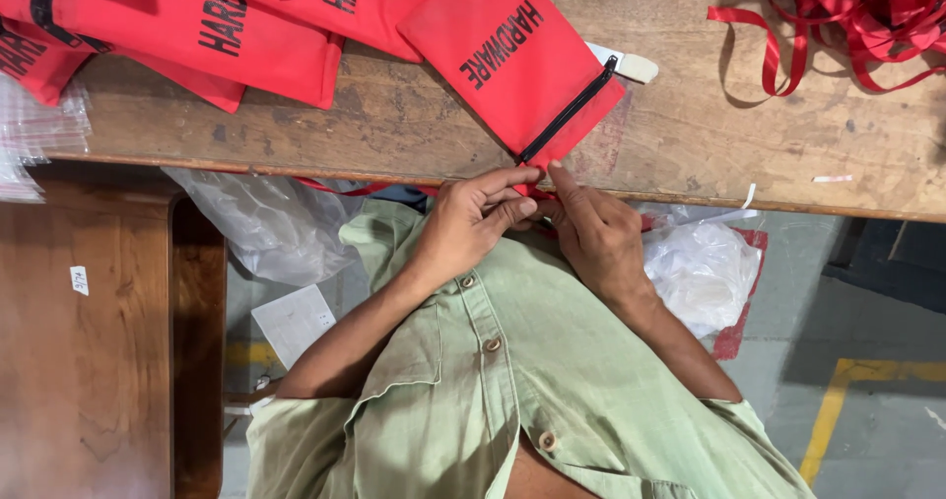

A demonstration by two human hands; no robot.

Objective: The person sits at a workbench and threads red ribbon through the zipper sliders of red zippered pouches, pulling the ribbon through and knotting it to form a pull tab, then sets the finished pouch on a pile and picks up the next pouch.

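Hands, L [473,225] & R [591,238], pinch red pouch [512,61] corner at table [690,134] edge.

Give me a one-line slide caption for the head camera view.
Both hands, left hand and right hand, pinch the corner of a red zippered pouch at the wooden table edge.

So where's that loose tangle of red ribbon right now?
The tangle of red ribbon lies in the head view's top right corner, on the worn wooden table, to the right of the red zippered fabric pouch and apart from both hands.
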